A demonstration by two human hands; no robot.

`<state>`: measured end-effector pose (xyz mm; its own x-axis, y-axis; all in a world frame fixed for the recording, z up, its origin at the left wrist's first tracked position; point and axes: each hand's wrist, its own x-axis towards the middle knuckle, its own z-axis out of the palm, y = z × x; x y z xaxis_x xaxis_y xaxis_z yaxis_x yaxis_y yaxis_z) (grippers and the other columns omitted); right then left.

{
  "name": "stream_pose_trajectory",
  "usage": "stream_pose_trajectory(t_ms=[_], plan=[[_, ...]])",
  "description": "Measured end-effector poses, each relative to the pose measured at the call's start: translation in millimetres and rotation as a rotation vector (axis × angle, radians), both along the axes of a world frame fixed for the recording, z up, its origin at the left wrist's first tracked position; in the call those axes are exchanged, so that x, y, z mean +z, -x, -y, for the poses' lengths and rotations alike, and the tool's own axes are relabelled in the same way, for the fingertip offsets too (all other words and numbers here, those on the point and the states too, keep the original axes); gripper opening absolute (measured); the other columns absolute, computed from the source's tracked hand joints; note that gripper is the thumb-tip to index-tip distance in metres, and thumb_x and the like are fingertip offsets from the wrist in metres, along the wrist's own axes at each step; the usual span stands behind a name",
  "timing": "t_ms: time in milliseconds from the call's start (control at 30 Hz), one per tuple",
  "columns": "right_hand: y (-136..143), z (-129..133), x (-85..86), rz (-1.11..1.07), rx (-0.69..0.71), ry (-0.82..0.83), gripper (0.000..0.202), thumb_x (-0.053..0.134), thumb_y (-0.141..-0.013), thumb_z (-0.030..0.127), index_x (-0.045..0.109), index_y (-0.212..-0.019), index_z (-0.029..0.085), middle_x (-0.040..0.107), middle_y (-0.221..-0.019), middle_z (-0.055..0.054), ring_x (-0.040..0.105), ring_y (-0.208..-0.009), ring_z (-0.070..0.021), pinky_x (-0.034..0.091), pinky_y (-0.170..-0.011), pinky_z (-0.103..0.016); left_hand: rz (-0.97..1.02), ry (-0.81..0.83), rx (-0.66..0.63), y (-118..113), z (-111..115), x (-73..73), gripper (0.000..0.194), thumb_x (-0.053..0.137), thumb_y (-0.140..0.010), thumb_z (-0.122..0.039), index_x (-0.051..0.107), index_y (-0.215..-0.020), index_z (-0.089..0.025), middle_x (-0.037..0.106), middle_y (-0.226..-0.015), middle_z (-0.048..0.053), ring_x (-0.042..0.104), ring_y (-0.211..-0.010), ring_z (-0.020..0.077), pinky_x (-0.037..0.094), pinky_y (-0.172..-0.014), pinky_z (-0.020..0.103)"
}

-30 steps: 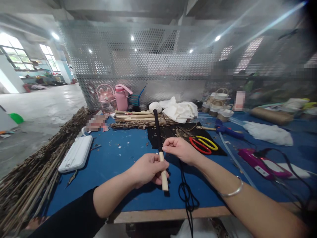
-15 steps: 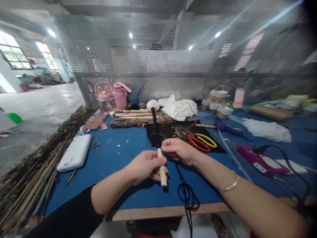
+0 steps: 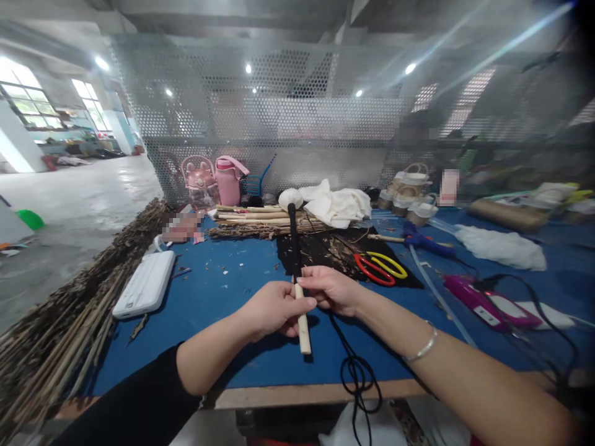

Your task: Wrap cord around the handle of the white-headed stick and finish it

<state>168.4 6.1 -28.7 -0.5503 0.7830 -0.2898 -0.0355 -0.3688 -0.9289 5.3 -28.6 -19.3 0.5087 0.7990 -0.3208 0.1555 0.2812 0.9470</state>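
Note:
A pale stick (image 3: pixel 304 337) is held low over the blue table, its upper length wrapped in black cord (image 3: pixel 294 244) and topped by a white rounded head (image 3: pixel 290 199). My left hand (image 3: pixel 276 310) is closed around the bare lower part, thumb on top. Fingers of my right hand (image 3: pixel 332 288) pinch at the spot where the black wrap meets bare wood. From there a loose black cord (image 3: pixel 356 365) trails down in loops past the table's front edge. Part of the right fingertips is hidden behind the stick.
Scissors with red and yellow handles (image 3: pixel 381 267) lie on a black cloth to the right, near a blue glue gun (image 3: pixel 425 240). A white power bank (image 3: pixel 145 284) and dried stalks (image 3: pixel 69 347) are at left. Sticks (image 3: pixel 251 218), white cloth (image 3: pixel 341 204) and pink bottles (image 3: pixel 227 183) stand behind.
My right hand has come slightly down and across the stick, its thumb now at the lower end of the black wrap. The loose cord has shifted a little right.

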Motion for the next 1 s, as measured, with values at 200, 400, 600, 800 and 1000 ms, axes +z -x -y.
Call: stream_pose_trajectory(t_ms=[200, 400, 600, 800, 1000], plan=[[-4.9, -2.6, 5.2, -0.100, 0.049, 0.074, 0.025, 0.068, -0.074, 0.029, 0.055, -0.088, 0.014, 0.040, -0.048, 0.010, 0.013, -0.036, 0.0003, 0.006, -0.033, -0.014, 0.215, 0.159, -0.030, 1.9, 2.2, 8.0, 0.033, 0.067, -0.072, -0.042, 0.057, -0.084, -0.012, 0.064, -0.068, 0.003, 0.061, -0.055, 0.0093, 0.047, -0.051, 0.018], [-4.1, 0.2, 4.6, -0.064, 0.057, 0.034, 0.023, 0.067, -0.075, 0.032, 0.053, -0.082, 0.014, 0.041, -0.047, 0.009, 0.015, -0.036, -0.0004, 0.006, -0.033, -0.014, 0.235, 0.231, -0.088, 2.6, 2.5, 8.6, 0.030, 0.063, -0.074, -0.039, 0.056, -0.090, -0.015, 0.068, -0.074, 0.007, 0.066, -0.063, 0.0151, 0.049, -0.052, 0.022], [0.3, 0.4, 2.0, 0.000, 0.034, -0.034, 0.027, 0.067, -0.074, 0.037, 0.053, -0.081, 0.014, 0.037, -0.049, 0.010, 0.014, -0.037, -0.0009, 0.008, -0.032, -0.015, 0.027, 0.023, 0.025, 2.3, -3.0, 0.4, 0.035, 0.067, -0.069, -0.045, 0.050, -0.070, -0.014, 0.054, -0.053, -0.003, 0.050, -0.043, 0.0062, 0.040, -0.042, 0.017], [-5.3, -1.1, 4.7, -0.053, 0.061, 0.005, 0.026, 0.068, -0.074, 0.033, 0.052, -0.084, 0.015, 0.034, -0.052, 0.010, 0.013, -0.039, -0.0004, 0.007, -0.034, -0.014, 0.146, 0.054, 0.070, 1.7, -1.6, 4.8, 0.038, 0.070, -0.065, -0.046, 0.050, -0.070, -0.014, 0.052, -0.058, -0.004, 0.048, -0.048, 0.0042, 0.043, -0.049, 0.017], [-6.0, -1.8, 6.2, -0.052, 0.097, 0.032, 0.027, 0.069, -0.073, 0.030, 0.053, -0.086, 0.014, 0.041, -0.054, 0.009, 0.014, -0.038, 0.0004, 0.005, -0.034, -0.015, 0.187, 0.124, 0.031, 1.2, 0.3, 7.1, 0.034, 0.069, -0.067, -0.042, 0.055, -0.075, -0.012, 0.059, -0.069, 0.001, 0.054, -0.055, 0.0050, 0.046, -0.054, 0.018]])
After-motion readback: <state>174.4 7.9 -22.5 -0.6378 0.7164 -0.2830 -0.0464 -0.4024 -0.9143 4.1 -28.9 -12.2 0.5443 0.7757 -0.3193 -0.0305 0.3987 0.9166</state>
